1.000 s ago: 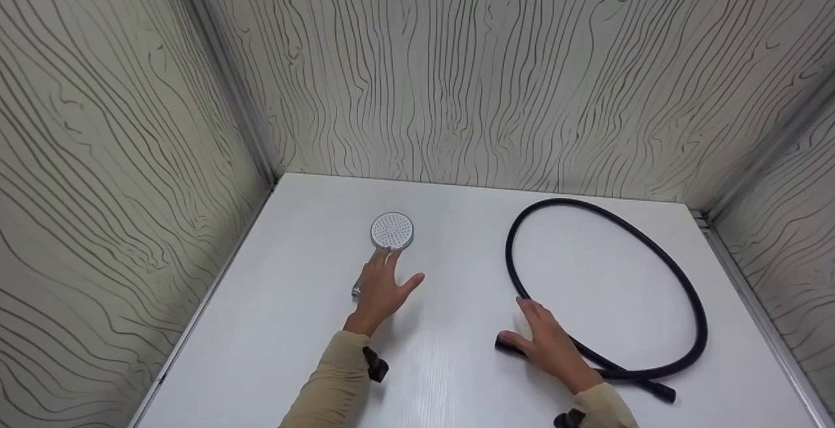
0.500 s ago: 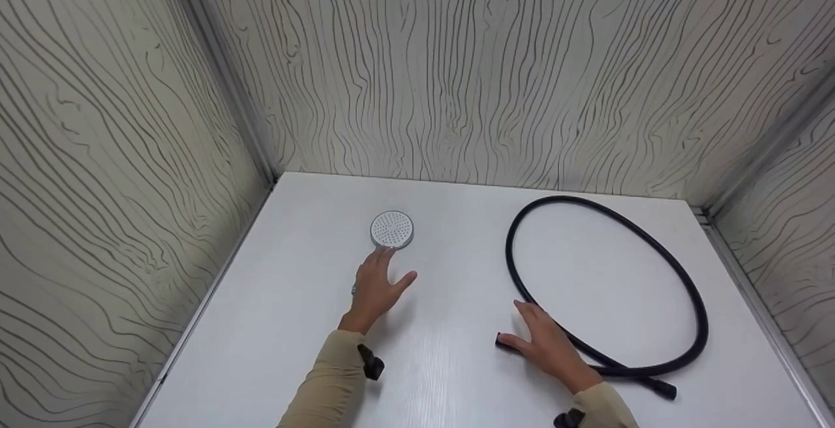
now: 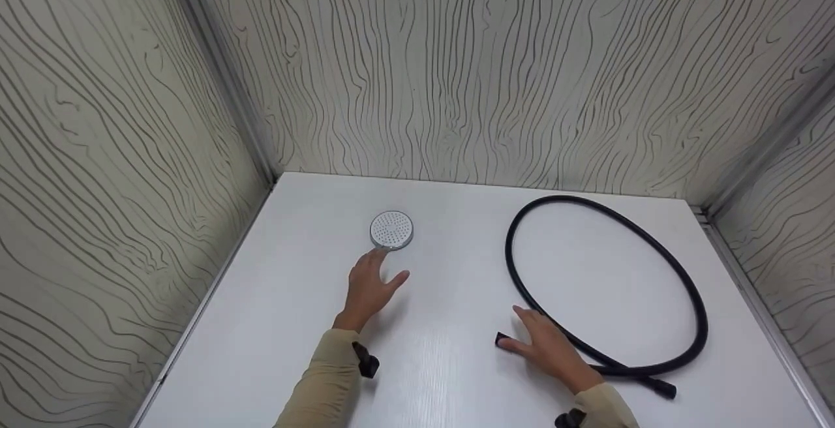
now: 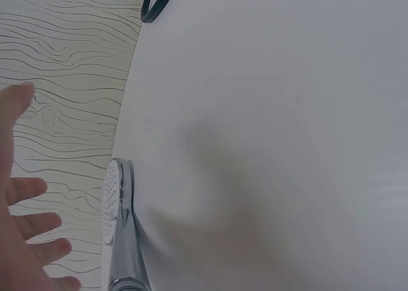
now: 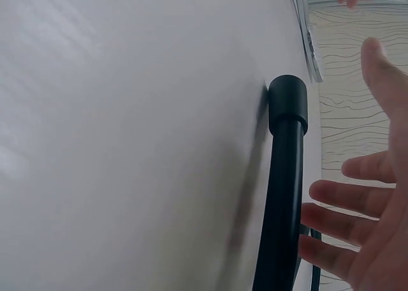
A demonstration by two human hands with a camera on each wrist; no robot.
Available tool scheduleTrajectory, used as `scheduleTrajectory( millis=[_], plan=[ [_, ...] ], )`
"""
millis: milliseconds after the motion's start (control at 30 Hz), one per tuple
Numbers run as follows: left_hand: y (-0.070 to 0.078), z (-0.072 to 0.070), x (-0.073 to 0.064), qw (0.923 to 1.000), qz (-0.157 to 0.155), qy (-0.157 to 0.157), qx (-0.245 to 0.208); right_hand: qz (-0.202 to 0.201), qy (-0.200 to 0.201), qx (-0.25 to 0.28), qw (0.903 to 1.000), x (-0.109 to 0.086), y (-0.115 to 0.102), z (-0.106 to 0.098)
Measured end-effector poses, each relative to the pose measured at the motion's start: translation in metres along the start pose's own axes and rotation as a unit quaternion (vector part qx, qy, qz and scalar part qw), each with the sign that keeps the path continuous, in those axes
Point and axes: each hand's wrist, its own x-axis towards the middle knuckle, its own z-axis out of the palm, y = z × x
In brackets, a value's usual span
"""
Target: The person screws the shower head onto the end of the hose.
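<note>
A chrome shower head [image 3: 391,228] with a round, white, dotted face lies face up on the white table [image 3: 443,363]. My left hand [image 3: 366,286] hovers over its handle with fingers spread, hiding that handle in the head view. In the left wrist view the chrome handle [image 4: 126,253] shows, apart from the fingers. A black shower hose [image 3: 693,297] lies in a big loop on the right. Above its near end is my right hand [image 3: 551,350], fingers extended and thumb out. The right wrist view shows the hose's black end fitting [image 5: 288,103] beside that hand, ungripped.
Panels with a wood-grain line pattern, such as the back wall [image 3: 450,76] and the left wall [image 3: 104,154], enclose the table. The hose's other end [image 3: 664,387] crosses under the loop near the front right.
My left hand has drifted slightly left and back toward me over the handle. The right hand has barely moved. Shower head and hose lie where they were.
</note>
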Motion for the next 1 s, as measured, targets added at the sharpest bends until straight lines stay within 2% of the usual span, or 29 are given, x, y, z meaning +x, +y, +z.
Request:
scheduleTrajectory(
  millis=[200, 400, 733, 900, 1000],
  plan=[
    [-0.008, 0.001, -0.001, 0.9994, -0.032, -0.012, -0.003, 0.006, -0.029, 0.002, 0.9995, -0.001, 0.0, 0.002],
    [-0.014, 0.001, -0.002, 0.998, -0.059, -0.021, -0.008, 0.009, -0.039, 0.002, 0.9992, -0.003, 0.001, 0.003],
    [-0.017, -0.001, -0.001, 0.9978, -0.061, -0.022, -0.013, 0.028, -0.056, 0.013, 0.9979, -0.004, 0.0, 0.003],
    [-0.018, -0.001, -0.002, 0.9976, -0.064, -0.019, -0.019, 0.018, -0.054, 0.012, 0.9983, -0.006, -0.002, 0.005],
    [-0.02, 0.0, -0.002, 0.9965, -0.077, -0.024, -0.021, 0.006, -0.054, 0.005, 0.9985, -0.007, -0.002, 0.006]
  ],
)
